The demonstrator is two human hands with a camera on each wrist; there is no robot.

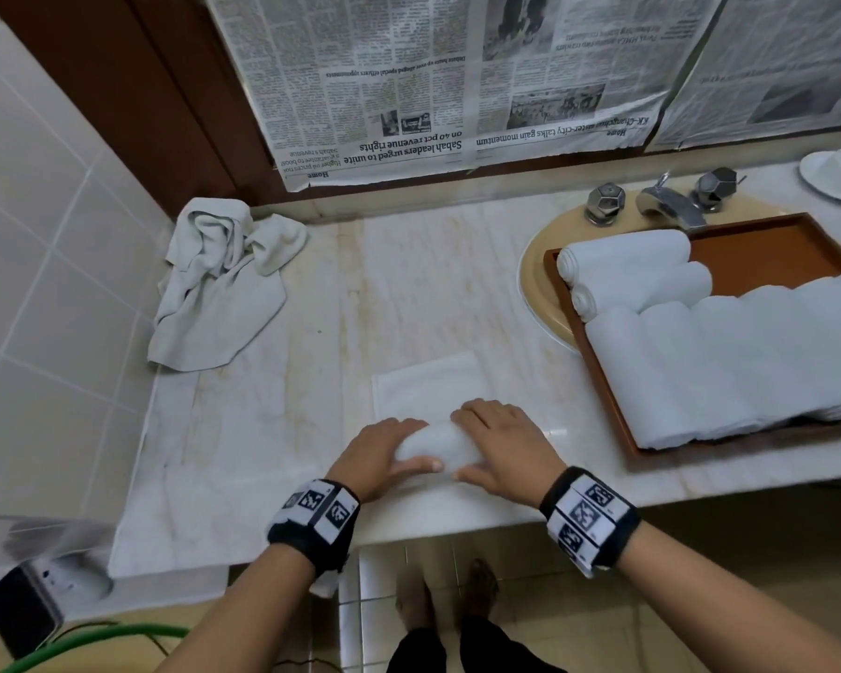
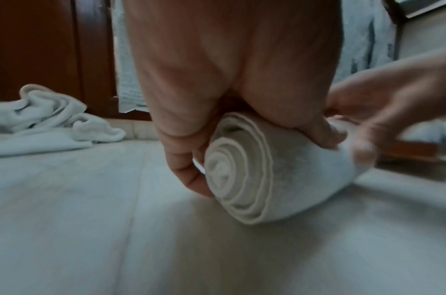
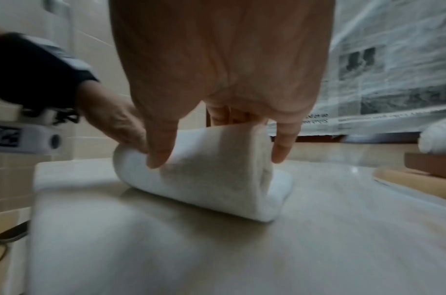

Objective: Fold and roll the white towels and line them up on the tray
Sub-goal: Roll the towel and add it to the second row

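A white towel roll lies near the counter's front edge, its unrolled flat part stretching away from me. My left hand grips the roll's left end, thumb on the near side; the spiral end shows in the left wrist view. My right hand curls over the right end, thumb in front and fingers behind the roll. Several rolled white towels lie lined up on the brown tray at the right.
A crumpled grey-white towel lies at the back left by the tiled wall. The tray sits over a beige sink with a chrome faucet. Newspaper covers the wall behind. A white dish stands far right.
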